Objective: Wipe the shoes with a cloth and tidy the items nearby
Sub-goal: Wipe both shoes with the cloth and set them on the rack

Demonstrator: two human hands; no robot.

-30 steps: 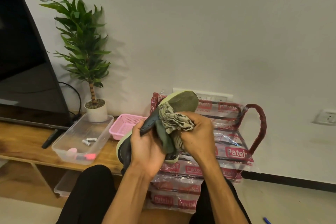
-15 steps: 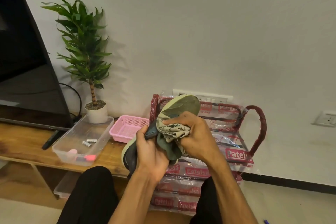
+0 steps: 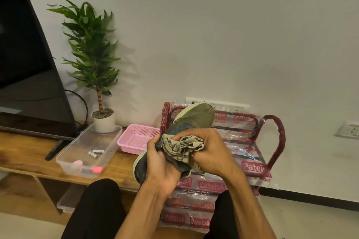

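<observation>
- The shoe (image 3: 194, 116), olive green with a pale sole, is held up in front of you. Its toe tilts up and away, and the shoe rack (image 3: 275, 137) stands behind it.
- Your left hand (image 3: 161, 165) is wrapped round the shoe's lower half, most likely to steady it against the rubbing.
- Your right hand (image 3: 211, 151) clutches a bunched, patterned cloth (image 3: 182, 145) and presses it on the shoe's middle. This looks like the wiping step under way.
- The rack is wrapped in printed plastic, so its shelves are hard to make out. Your arms cover its lower part.
- On the wooden bench (image 3: 19, 147) to your left sit a pink basket (image 3: 136, 139) and a clear tub (image 3: 87, 147).
- The tub holds two batteries (image 3: 96, 152) and some small pink things I cannot identify. These are probably what is left to tidy.
- Your hands and the cloth hide the shoe's middle and heel, so you cannot judge how clean it is.
- No second shoe is in view.
</observation>
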